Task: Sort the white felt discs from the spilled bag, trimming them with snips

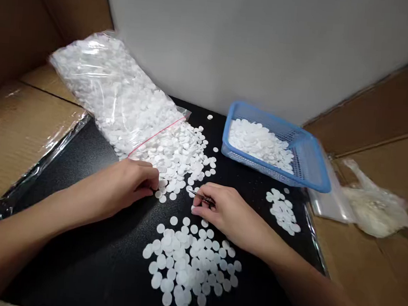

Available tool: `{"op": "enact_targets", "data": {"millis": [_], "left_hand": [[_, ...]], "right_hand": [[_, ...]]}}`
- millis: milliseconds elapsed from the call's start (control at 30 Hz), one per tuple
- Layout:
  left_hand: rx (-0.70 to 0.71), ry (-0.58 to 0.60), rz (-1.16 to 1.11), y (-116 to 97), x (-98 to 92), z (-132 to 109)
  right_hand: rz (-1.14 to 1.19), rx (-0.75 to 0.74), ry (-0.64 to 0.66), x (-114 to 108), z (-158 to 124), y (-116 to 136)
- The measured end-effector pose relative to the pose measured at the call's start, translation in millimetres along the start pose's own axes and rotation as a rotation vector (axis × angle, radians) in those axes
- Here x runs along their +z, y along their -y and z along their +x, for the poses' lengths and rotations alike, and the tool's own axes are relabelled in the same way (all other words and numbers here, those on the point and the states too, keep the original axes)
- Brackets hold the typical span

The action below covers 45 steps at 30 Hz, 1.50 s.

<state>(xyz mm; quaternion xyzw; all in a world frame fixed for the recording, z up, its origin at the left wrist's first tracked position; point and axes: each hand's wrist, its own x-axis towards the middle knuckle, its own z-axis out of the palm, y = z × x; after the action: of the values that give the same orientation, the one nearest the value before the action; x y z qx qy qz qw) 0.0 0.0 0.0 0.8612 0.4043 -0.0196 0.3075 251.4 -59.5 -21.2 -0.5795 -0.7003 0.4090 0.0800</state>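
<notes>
Tweezers (203,198) sit pinched in the right hand's grip (226,210), tips near white discs (177,153); left hand's grip (129,182) unclear.

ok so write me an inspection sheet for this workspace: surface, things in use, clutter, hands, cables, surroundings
Surface: black tabletop, strewn with discs
Things in use: white discs spill from a clear bag, lie scattered at the front, and partly fill a blue basket
Clutter: small disc pile below the basket; bunched plastic bag at far right, contents unclear
Hands: left hand at the spill's edge, grip unclear; right hand holds a slim metal tool
Cables: nothing seen
Surroundings: pale wall behind; cardboard on both sides
</notes>
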Motion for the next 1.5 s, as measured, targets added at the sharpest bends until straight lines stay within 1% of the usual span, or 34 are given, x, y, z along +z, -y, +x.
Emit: {"op": "enact_targets", "data": {"millis": [133, 200, 267, 333, 467, 533, 600, 700, 800, 900, 967, 1033, 1100, 1167, 1300, 1400, 1467, 1500], "left_hand": [[-0.010, 0.039, -0.028, -2, 8.3, 2], [-0.001, 0.044, -0.033, -3, 10.9, 2], [0.013, 0.037, -0.026, -4, 12.9, 2], [0.035, 0.022, -0.024, -4, 14.4, 2], [0.070, -0.001, -0.041, -2, 15.5, 3], [0.071, -0.002, -0.052, -2, 15.1, 4], [0.071, -0.010, -0.063, -3, 14.7, 4], [0.099, -0.017, -0.044, -5, 15.8, 4], [0.132, -0.010, 0.004, -5, 19.8, 4], [0.144, -0.039, 0.028, -2, 25.5, 6], [0.155, -0.066, 0.039, 0, 28.8, 8], [0.165, -0.086, 0.055, 1, 31.1, 8], [0.183, -0.098, 0.065, 0, 32.6, 9], [0.207, -0.101, 0.064, -2, 34.4, 9], [0.239, -0.137, 0.089, -13, 43.6, 13], [0.286, -0.180, 0.104, -19, 52.7, 16], [0.315, -0.175, 0.081, -20, 55.2, 17], [0.317, -0.164, 0.058, -19, 54.8, 17]], "right_hand": [[0.067, -0.048, -0.003, 4, 0, 5], [0.100, -0.078, -0.016, 7, 0, 8], [0.103, -0.116, 0.001, 11, 0, 10], [0.078, -0.170, 0.005, 15, 2, 10], [-0.019, -0.296, -0.105, 21, 9, 11], [-0.096, -0.328, -0.102, 22, 14, 14], [-0.151, -0.327, -0.076, 22, 19, 17], [-0.142, -0.296, -0.055, 20, 19, 19], [-0.088, -0.239, -0.026, 17, 12, 14], [-0.009, -0.185, 0.014, 13, 1, 5], [0.035, -0.160, -0.007, 10, -4, -1], [0.054, -0.153, -0.070, 7, -8, -7], [0.057, -0.166, -0.127, 5, -9, -10], [0.059, -0.185, -0.151, 4, -9, -11], [0.040, -0.208, -0.140, 6, -10, -12], [0.007, -0.175, -0.096, 7, -11, -12], [0.007, -0.158, -0.063, 6, -12, -13], [0.013, -0.162, -0.069, 5, -11, -14]]}}
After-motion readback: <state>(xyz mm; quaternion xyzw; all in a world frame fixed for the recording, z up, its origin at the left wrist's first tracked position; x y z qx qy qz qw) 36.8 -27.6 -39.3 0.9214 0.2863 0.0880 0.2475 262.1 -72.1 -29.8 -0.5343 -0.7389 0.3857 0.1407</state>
